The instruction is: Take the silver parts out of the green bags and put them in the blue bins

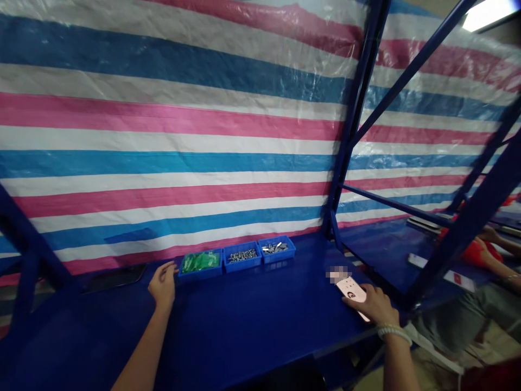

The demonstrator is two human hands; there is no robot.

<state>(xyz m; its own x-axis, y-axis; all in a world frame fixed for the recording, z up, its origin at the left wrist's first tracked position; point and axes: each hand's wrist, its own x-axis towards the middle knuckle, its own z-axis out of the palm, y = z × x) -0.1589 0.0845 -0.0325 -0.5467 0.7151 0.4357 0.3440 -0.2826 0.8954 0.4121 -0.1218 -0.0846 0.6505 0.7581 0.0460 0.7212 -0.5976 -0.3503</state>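
My left hand [163,283] is over the blue table [244,315], just left of a small blue bin [202,275] of green plastic packets [200,262]. Its fingers are loosely bent and a little apart, with nothing seen between them. On the right, my right hand [373,305] grips a pale pink phone [352,289] with small dark markings, thumb on one side and fingers on the other. The phone lies low over the table, and its far end is blurred out. A beaded bracelet [394,332] circles my right wrist.
Two more blue bins stand in the row, one with small metal parts [243,255], one with metal pieces [274,248]. A dark flat object [116,278] lies left. Blue frame posts [350,125] rise before a striped sheet [171,125]. Another person's arm [494,263] is at far right.
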